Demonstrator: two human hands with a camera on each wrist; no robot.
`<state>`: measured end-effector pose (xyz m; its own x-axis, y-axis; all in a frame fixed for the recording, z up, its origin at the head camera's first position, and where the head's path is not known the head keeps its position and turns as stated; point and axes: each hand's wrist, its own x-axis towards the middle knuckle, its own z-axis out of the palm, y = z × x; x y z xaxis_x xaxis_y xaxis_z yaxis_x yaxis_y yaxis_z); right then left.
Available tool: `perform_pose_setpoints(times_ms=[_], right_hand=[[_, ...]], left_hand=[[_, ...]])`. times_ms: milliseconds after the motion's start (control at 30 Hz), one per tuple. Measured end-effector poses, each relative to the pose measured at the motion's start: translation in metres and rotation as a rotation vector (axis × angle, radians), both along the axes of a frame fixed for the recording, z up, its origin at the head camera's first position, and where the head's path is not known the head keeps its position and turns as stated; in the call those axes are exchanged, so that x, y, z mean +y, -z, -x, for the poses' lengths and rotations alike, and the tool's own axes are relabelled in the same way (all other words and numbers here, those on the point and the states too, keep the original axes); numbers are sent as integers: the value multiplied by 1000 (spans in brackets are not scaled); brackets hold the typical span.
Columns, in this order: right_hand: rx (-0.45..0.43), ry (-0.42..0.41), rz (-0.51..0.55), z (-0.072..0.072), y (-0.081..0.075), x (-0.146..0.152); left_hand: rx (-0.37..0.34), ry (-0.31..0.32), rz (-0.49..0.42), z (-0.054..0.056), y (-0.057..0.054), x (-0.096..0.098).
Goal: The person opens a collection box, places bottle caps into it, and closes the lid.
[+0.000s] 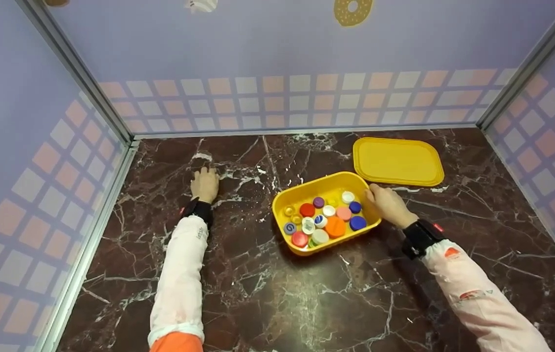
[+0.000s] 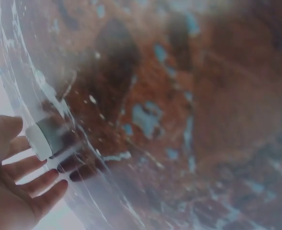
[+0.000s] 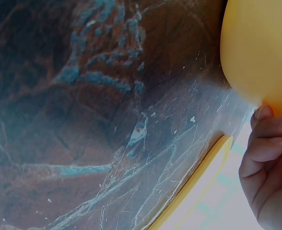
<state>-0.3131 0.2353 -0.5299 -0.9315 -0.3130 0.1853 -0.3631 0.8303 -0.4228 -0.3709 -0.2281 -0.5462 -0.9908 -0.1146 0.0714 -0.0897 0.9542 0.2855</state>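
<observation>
My left hand (image 1: 205,185) is at the far left of the table. In the left wrist view a white bottle cap (image 2: 39,141) sits between its thumb and forefinger, close over the glossy surface, while the other fingers spread out beside it. With my right hand (image 1: 388,205) I grip the right end wall of a yellow plastic box (image 1: 287,195), fingers curled at its rim. Inside the box lie several bottle caps, among them an orange cap (image 1: 335,227), a red cap (image 1: 307,209) and a blue cap (image 1: 358,223).
A yellow lid (image 1: 398,161) lies flat behind my right hand, near the back wall. Patterned walls enclose the dark marble table (image 1: 267,303) at the back, left and right.
</observation>
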Motion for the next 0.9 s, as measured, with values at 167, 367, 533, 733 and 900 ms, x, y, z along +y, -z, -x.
perform_pose_setpoints(times_ms=[167,367,533,733,900], right_hand=[[-19,15,-3,1,0,0],[5,6,4,1,1,0],[25,-3,6,1,0,0],[-8,16,-1,0,0,-1],[-1,11,-5,1,2,0]], left_hand=[[23,-1,0,0,1,-3],[18,-11,4,0,2,-5],[30,-11,2,-1,2,-6],[55,-15,-12,-2,3,-6],[83,-4,-22,-5,3,-5]])
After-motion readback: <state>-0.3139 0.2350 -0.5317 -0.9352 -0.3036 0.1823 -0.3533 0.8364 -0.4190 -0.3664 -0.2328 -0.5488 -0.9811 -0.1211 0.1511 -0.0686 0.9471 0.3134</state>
